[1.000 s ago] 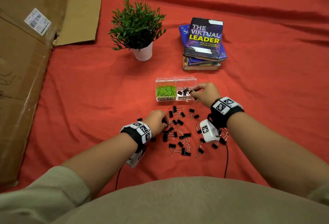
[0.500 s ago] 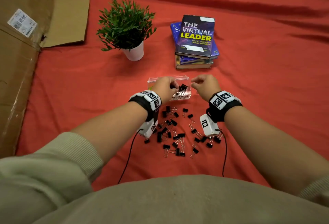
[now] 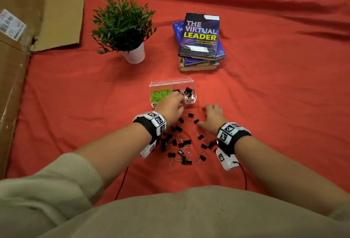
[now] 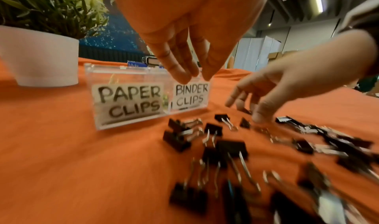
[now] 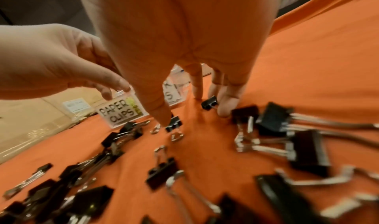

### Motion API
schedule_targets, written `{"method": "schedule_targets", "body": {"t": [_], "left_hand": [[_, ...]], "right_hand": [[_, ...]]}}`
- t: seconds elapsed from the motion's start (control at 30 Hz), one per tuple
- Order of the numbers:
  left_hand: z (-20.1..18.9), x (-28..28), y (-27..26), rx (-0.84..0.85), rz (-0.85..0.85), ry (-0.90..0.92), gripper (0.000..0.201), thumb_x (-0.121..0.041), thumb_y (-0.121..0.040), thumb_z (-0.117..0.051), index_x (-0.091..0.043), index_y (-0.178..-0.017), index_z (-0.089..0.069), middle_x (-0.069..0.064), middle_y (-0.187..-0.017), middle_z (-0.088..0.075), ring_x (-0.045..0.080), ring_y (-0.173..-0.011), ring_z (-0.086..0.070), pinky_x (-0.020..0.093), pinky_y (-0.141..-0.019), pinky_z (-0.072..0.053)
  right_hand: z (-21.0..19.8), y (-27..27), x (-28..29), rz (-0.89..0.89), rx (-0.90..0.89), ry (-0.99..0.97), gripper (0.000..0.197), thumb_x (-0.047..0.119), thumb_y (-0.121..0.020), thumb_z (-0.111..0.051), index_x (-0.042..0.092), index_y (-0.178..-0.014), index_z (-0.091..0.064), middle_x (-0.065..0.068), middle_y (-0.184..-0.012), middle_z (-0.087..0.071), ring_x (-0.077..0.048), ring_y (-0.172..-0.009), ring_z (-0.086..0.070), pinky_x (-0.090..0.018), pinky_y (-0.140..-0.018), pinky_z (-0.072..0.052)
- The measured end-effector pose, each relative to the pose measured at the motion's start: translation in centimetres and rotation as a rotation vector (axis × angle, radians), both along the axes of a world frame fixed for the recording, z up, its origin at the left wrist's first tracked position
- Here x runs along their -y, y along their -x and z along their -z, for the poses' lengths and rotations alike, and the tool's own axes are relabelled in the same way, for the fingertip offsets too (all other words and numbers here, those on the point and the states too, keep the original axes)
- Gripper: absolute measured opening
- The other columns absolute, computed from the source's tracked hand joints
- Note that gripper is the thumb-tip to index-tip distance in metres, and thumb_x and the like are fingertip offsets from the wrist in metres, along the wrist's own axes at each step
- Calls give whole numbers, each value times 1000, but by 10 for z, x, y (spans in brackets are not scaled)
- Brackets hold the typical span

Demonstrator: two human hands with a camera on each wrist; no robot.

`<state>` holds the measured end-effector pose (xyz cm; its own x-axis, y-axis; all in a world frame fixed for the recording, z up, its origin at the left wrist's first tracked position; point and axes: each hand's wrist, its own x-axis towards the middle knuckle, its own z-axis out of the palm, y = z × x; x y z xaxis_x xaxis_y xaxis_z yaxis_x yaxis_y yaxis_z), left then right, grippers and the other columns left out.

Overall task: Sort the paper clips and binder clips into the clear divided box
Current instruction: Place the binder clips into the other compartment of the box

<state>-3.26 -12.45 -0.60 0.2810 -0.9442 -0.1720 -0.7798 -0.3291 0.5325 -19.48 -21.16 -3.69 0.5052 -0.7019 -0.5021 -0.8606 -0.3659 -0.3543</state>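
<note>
The clear divided box stands on the red cloth, with green paper clips in its left half and black binder clips in its right half. Its labels read PAPER CLIPS and BINDER CLIPS. My left hand hovers over the box's front edge, fingers straight, pointing down and empty. My right hand is lower, just right of the box's front, fingers spread onto the cloth. Its thumb touches one binder clip; another small clip lies between its fingers. Several loose binder clips lie between my wrists.
A potted plant stands behind the box to the left and a stack of books behind it to the right. A large cardboard box runs along the left edge. Bare red cloth stretches to the right.
My left hand went from the loose pile to the box with a binder clip and now hangs empty over it. My right hand left the box and came down to the clips on the cloth.
</note>
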Motion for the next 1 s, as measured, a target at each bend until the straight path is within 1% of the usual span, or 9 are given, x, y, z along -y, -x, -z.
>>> {"method": "schedule_targets", "body": {"t": [0.13,0.27,0.43,0.57,0.67,0.77,0.83,0.93,1.0], "left_hand": [[21,-28,5,88,23,-166,29,-14,-88,-55,-22,-116,-57,-4,-119,-52,16,-114,-49,33,-87,-52],[32,-41,5,148,58,-276,57,-8,-87,-57,-22,-140,-39,-1,-136,-42,23,-124,-40,40,-88,-52],[37,-43,1,139,45,-287,55,-3,-84,-59,-17,-135,-43,3,-127,-44,25,-117,-45,43,-86,-53],[37,-41,-3,127,39,-285,45,-1,-82,-59,-14,-124,-46,4,-122,-48,25,-114,-48,42,-88,-52],[37,-41,-3,137,49,-283,43,-2,-83,-57,-15,-124,-47,4,-123,-49,25,-115,-48,41,-89,-51],[36,-41,-3,156,56,-290,44,-5,-85,-56,-16,-127,-45,5,-123,-49,26,-116,-48,42,-86,-51],[36,-42,-3,160,67,-290,49,-7,-86,-56,-20,-131,-42,5,-123,-48,27,-116,-48,42,-83,-51],[35,-40,-3,158,91,-323,57,-8,-88,-56,-25,-139,-37,7,-125,-46,28,-117,-47,44,-84,-52],[34,-39,-3,155,104,-346,55,-6,-88,-55,-23,-139,-40,9,-123,-45,29,-116,-48,45,-84,-52]], "right_hand": [[0,-22,-15,-155,72,-16,63,23,-77,-71,24,-133,-42,-7,-127,-37,-25,-118,-37,-37,-98,-44],[3,-27,-20,-295,73,-3,51,15,-81,-67,22,-128,-48,-8,-125,-38,-28,-115,-42,-40,-99,-44],[2,-23,-23,-334,101,-6,17,8,-83,-62,9,-100,-60,-8,-112,-46,-25,-97,-56,-32,-85,-48],[0,-20,-25,-378,141,-18,13,7,-78,-63,10,-91,-62,-4,-103,-53,-21,-90,-56,-30,-82,-48],[-2,-18,-21,-279,246,-58,10,7,-74,-66,13,-81,-65,1,-94,-57,-14,-84,-55,-29,-82,-50],[-18,-24,-9,-91,379,-120,11,10,-74,-70,18,-80,-65,3,-92,-62,-11,-82,-58,-17,-70,-47],[-32,-35,6,-11,448,-136,12,12,-75,-72,18,-81,-65,4,-91,-63,-10,-80,-60,-18,-68,-49],[-49,-55,26,-32,461,-45,10,10,-75,-71,16,-80,-65,10,-79,-58,-4,-69,-55,-17,-61,-44],[-55,-67,33,-92,429,11,8,10,-75,-70,14,-81,-67,6,-79,-57,-9,-71,-54,-23,-67,-45]]}}
